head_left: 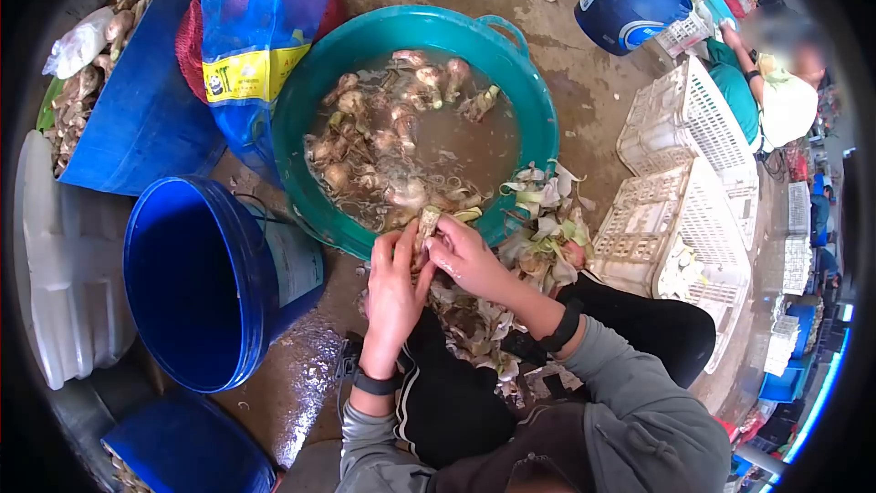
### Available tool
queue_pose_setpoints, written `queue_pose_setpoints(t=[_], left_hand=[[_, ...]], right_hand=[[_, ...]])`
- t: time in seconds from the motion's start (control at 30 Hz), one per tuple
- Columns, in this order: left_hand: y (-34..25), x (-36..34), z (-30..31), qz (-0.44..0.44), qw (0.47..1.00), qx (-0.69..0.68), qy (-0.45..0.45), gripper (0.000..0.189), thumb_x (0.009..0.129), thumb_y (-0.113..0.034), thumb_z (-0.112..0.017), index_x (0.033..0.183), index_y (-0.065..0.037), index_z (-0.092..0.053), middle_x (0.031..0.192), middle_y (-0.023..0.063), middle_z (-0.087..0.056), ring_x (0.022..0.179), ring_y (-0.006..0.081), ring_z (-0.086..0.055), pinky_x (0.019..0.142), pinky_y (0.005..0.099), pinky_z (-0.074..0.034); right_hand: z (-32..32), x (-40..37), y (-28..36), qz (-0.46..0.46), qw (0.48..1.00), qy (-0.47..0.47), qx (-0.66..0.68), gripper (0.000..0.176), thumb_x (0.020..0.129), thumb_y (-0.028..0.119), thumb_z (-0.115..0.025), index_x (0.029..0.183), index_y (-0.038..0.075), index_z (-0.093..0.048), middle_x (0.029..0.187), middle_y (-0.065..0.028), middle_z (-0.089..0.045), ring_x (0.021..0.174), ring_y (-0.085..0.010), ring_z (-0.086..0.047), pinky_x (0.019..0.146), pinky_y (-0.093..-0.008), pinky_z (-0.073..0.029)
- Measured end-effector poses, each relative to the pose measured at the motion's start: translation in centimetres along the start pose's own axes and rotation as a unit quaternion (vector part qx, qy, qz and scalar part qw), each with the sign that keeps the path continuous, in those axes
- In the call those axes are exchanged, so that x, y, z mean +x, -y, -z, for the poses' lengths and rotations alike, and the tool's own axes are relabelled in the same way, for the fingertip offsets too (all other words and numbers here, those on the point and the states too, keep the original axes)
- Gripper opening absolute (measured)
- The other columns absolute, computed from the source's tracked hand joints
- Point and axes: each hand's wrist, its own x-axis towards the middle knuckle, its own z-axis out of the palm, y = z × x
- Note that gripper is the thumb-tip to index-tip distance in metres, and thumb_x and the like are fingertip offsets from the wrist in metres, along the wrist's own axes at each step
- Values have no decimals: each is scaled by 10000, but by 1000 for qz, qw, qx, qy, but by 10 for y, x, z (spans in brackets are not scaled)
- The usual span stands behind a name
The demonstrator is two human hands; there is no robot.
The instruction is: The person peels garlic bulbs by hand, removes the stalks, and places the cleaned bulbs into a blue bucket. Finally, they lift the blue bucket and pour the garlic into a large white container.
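Note:
My left hand (394,290) and my right hand (467,257) meet just below the near rim of a teal basin (534,105). Between them they grip one pale bulb-like vegetable piece (426,225), and the right fingers pinch its outer skin. The basin holds murky water with several more such pieces (383,151) soaking in it. A heap of peeled skins (547,219) lies on the wet floor to the right of my hands and spills over my dark trousers (452,393).
An empty blue bucket (196,283) stands to my left, a white container (59,265) beyond it. A blue mesh sack (251,36) and blue tub of produce (119,82) sit at back left. White crates (693,183) and another person (776,91) are on the right.

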Motion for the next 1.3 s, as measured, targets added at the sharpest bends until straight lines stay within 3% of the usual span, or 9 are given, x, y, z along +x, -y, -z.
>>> queue_pose_setpoints(t=[0.23,0.33,0.4,0.57,0.63,0.67,0.83,1.17,1.3], left_hand=[[-7,-5,-8,-23,998,52,-34,584,664,-58,-754,1217,-68,-567,980,119,-505,914,279,-543,799,368,-472],[8,1,-2,46,962,-266,43,571,730,-18,-723,1265,-59,-527,1067,70,-525,992,204,-533,868,330,-453],[13,-4,-10,211,782,-581,83,529,862,-9,-597,1352,-77,-412,1228,43,-475,1129,167,-473,966,313,-402],[14,-10,-29,171,800,-573,-56,505,925,-150,-522,1380,-86,-311,1310,104,-379,1196,209,-405,1011,340,-335],[14,-10,-31,107,897,-415,-103,544,929,-337,-510,1359,-69,-312,1279,122,-435,1135,223,-462,945,347,-412],[14,-8,-31,81,916,-375,-117,521,938,-350,-491,1334,-52,-333,1258,140,-440,1125,231,-471,935,355,-424],[6,0,-31,171,823,-497,-217,308,978,-246,-418,1207,-49,-474,1107,104,-543,940,161,-562,770,247,-466],[4,-2,-5,350,696,-626,-44,433,927,-427,-442,1192,-93,-517,1048,51,-585,961,175,-558,857,376,-435],[-9,-14,-13,82,913,-376,-135,474,939,-324,-514,1302,-45,-392,1224,114,-464,1071,201,-490,942,363,-389]], right_hand=[[3,-7,9,66,982,-57,-169,192,858,73,-516,1028,-15,-502,815,-102,-552,702,-198,-571,640,-312,-462],[4,-7,10,-31,988,-12,152,195,890,92,-450,1065,34,-515,802,21,-522,606,-32,-427,522,-205,-368],[1,-8,10,-24,989,-13,146,213,895,91,-446,1092,39,-510,803,23,-521,602,-27,-421,517,-194,-354],[12,-9,30,-117,958,87,245,260,933,173,-483,1150,31,-508,803,10,-535,616,-43,-445,529,-206,-372],[-10,1,-11,171,983,3,63,267,942,230,-502,1108,22,-526,794,2,-542,650,-74,-485,567,-246,-419],[0,-3,2,4,997,77,16,283,946,263,-507,1069,10,-535,809,-7,-547,712,-99,-512,620,-284,-449],[-15,-4,1,-33,996,72,34,227,913,167,-495,1000,-41,-523,831,-95,-600,758,-131,-544,663,-317,-454],[-8,-2,-11,309,943,-25,-117,207,876,172,-563,916,-31,-548,874,-97,-541,805,-207,-543,718,-339,-435],[-2,-2,15,-54,974,74,205,316,912,312,-580,943,-1,-613,655,42,-525,567,-67,-480,492,-250,-388]])
